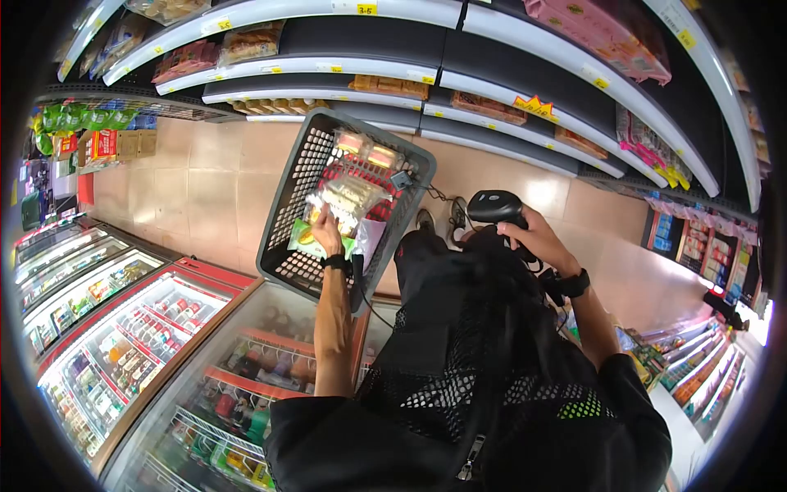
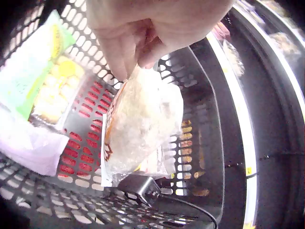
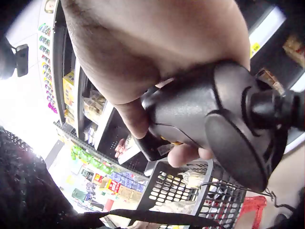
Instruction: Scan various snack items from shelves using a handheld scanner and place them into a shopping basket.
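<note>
My left hand (image 1: 328, 232) reaches down into a dark grey shopping basket (image 1: 374, 132). Its thumb and fingers pinch the top of a clear plastic bag of pale food (image 2: 143, 119), which hangs upright in the left wrist view. Beside it lie a green-and-white packet (image 2: 33, 71), a clear pack of yellowish pieces (image 2: 53, 95) and a pale lilac packet (image 2: 33, 149). My right hand (image 1: 537, 238) grips a black, rounded handheld device (image 3: 186, 105) with a thick stem, held outside the basket near my body.
A small black box (image 2: 140, 187) with a cable sits at the basket's side. Shelves (image 1: 352, 70) with packaged food stand ahead. Glass-topped freezers (image 1: 270, 353) line the left side. My shoes (image 1: 457, 215) are on the tiled floor (image 1: 213, 176).
</note>
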`<state>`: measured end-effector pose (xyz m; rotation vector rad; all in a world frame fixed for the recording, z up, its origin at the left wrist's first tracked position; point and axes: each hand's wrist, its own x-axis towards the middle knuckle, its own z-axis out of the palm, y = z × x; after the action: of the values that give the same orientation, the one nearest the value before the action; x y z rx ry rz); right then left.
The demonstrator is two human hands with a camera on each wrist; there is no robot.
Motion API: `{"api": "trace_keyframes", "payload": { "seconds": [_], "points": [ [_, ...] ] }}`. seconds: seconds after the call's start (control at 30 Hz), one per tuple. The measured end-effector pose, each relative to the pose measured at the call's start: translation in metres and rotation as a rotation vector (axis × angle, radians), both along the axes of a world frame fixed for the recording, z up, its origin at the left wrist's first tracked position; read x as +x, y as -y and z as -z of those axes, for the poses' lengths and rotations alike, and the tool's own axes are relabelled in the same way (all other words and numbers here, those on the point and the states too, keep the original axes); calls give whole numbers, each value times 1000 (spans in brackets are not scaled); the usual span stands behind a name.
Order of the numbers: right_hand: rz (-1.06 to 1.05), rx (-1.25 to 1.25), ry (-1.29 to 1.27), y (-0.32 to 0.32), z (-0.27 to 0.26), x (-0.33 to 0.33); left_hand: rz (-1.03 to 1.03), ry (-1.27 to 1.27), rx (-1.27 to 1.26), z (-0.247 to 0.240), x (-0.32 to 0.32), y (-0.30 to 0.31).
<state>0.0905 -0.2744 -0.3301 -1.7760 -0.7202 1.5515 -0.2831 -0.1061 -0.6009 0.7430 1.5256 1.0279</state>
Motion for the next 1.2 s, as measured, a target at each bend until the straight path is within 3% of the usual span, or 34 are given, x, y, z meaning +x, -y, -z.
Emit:
{"api": "trace_keyframes", "payload": {
  "seconds": [0.1, 0.17, 0.3, 0.43, 0.53, 0.63, 0.67, 0.87, 1.1, 1.17, 1.2],
  "points": [
    [-28, 2, 2, -8, -9, 1, -62, 81, -363, 8, -5, 16],
    [-87, 22, 53, -5, -6, 8, 47, 33, -465, 13, -1, 27],
    [-92, -23, 80, -4, -11, 20, 31, -140, -638, 25, 12, 29],
    [-70, -60, 77, 7, -9, 32, 16, 29, -810, 55, 1, 26],
    [-38, -31, 78, 7, -16, 37, 312, 167, -784, 42, -1, 21],
    [-67, -45, 135, 11, -22, 36, 479, 286, -884, 66, -3, 10],
    [-103, -77, 142, 9, -26, 37, 342, 180, -853, 60, 7, 14],
    [-256, 95, -4, -18, -36, 26, 299, 112, -391, -22, 28, 42],
    [-395, 321, -126, -72, -47, -7, 182, 103, 74, -182, 84, 79],
    [-558, 265, -92, -87, -64, -15, 99, 100, 209, -194, 105, 85],
    [-533, 285, -155, -91, -80, -21, 108, 86, 266, -217, 122, 84]
  ]
}}
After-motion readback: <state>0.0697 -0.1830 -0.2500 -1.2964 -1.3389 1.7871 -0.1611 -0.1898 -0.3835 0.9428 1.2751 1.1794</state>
